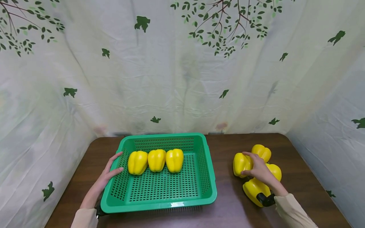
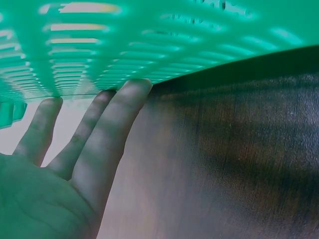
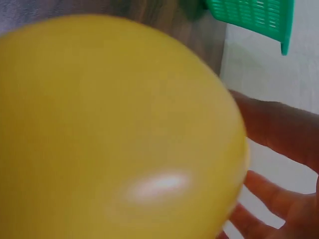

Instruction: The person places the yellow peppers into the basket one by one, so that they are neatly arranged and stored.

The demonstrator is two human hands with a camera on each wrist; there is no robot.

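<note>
A green plastic basket [image 1: 196, 201] stands on the table, with three yellow bell peppers in a row inside, one being the left pepper [image 1: 137, 163]. My left hand [image 1: 106, 177] rests at the basket's left side, thumb and forefinger reaching over the rim. In the left wrist view its other fingers [image 2: 107, 144] lie straight against the outer wall. To the right of the basket, my right hand [image 1: 260, 169] holds a yellow bell pepper [image 1: 239, 164] between thumb and fingers. The right wrist view is mostly filled by a blurred yellow pepper [image 3: 124, 124], with fingers [image 3: 274, 196] beyond it.
More yellow peppers lie around my right hand: one behind [image 1: 261, 152], one beside it [image 1: 275, 171], and one under the wrist [image 1: 255, 191]. The brown table [image 1: 225, 190] ends at a pale leaf-print curtain [image 1: 176, 79] behind and at the sides.
</note>
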